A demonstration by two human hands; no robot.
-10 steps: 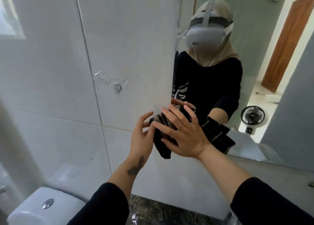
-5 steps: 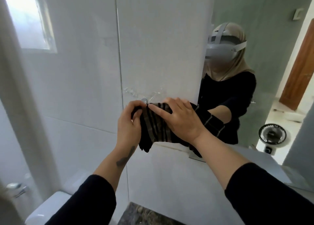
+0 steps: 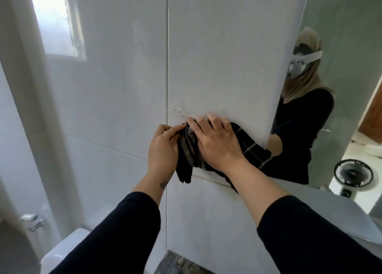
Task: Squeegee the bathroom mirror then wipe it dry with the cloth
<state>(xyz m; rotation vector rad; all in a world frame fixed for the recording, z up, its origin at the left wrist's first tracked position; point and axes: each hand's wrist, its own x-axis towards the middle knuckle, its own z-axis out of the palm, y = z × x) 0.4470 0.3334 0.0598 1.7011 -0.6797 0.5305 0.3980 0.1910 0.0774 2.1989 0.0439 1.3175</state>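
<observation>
A dark striped cloth [image 3: 189, 149] hangs against the white tiled wall, to the left of the mirror [image 3: 347, 36]. My left hand [image 3: 163, 149] pinches the cloth's left edge. My right hand [image 3: 217, 143] lies flat over its middle and presses it to the tile, just under a hook remnant [image 3: 177, 110] on the wall. The cloth's right end trails towards the mirror's lower left corner. The mirror fills the right side and shows a person in black with a headset. No squeegee is in view.
A toilet cistern [image 3: 62, 251] stands at the lower left, with a metal fitting [image 3: 31, 222] beside it. A small window [image 3: 53, 21] is high on the left. A dark stone counter [image 3: 182, 263] lies below. A black fan [image 3: 353, 175] shows in the mirror.
The view has swung left, so the mirror now sits further right. Both hands have carried the cloth from the mirror's edge onto the tiled wall under the hook.
</observation>
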